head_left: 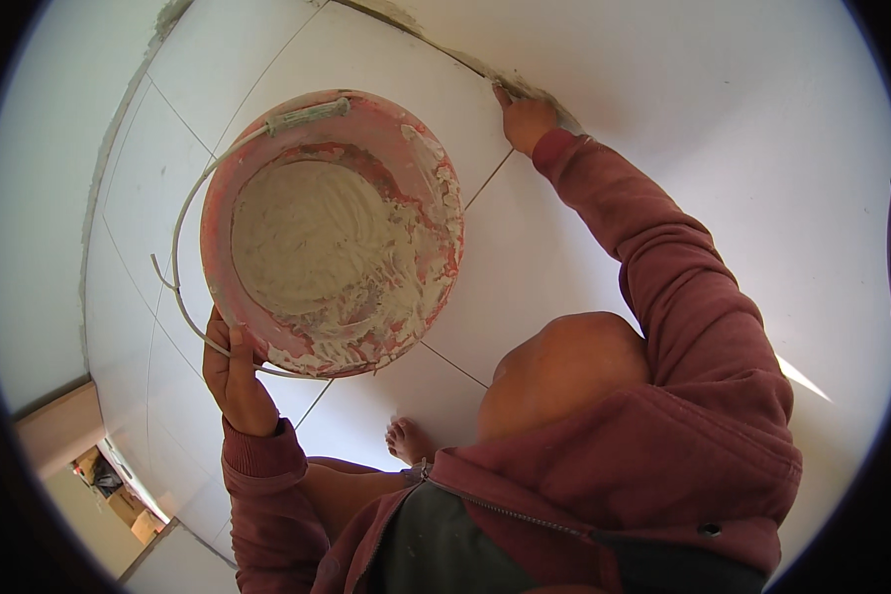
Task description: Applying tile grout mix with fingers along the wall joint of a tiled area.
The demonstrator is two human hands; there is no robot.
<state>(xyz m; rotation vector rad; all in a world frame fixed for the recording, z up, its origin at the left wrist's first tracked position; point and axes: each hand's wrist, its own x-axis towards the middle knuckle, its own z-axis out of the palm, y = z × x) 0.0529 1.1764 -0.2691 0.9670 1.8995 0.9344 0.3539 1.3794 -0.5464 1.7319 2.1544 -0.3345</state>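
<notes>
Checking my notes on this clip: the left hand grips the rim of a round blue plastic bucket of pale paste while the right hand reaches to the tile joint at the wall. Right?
Not quite: the head view shows the round plastic bucket is red, not blue. Otherwise correct: left hand grips its rim, right hand at the tile joint.

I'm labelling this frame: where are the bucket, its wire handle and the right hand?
bucket [444,213], head view, on its pink rim.
wire handle [181,213], head view, on the wire's left curve.
right hand [525,121], head view, back of hand.
</notes>
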